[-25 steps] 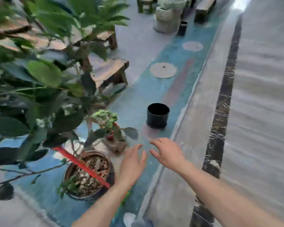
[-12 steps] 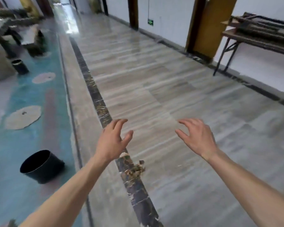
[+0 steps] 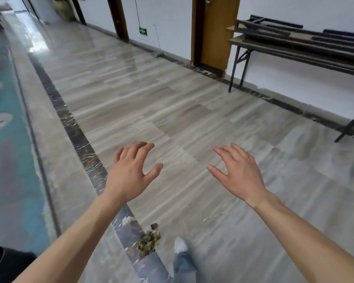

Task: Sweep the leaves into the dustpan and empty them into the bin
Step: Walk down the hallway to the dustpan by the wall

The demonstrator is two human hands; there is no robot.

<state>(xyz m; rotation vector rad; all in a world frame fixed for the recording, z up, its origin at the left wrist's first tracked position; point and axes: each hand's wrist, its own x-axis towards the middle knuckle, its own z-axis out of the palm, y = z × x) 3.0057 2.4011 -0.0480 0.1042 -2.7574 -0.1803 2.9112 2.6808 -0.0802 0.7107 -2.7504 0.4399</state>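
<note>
- Corridor floor (image 3: pixel 192 103) of pale striped tile with a dark marble strip; folding table (image 3: pixel 294 48) along the wall.
- Left hand (image 3: pixel 129 172) and right hand (image 3: pixel 239 174) both spread, holding nothing.
- Leaves (image 3: pixel 148 242) in a small pile beside the shoe (image 3: pixel 180 245).
- Step looks like setup: no broom or dustpan visible; fetching them comes next.
</note>
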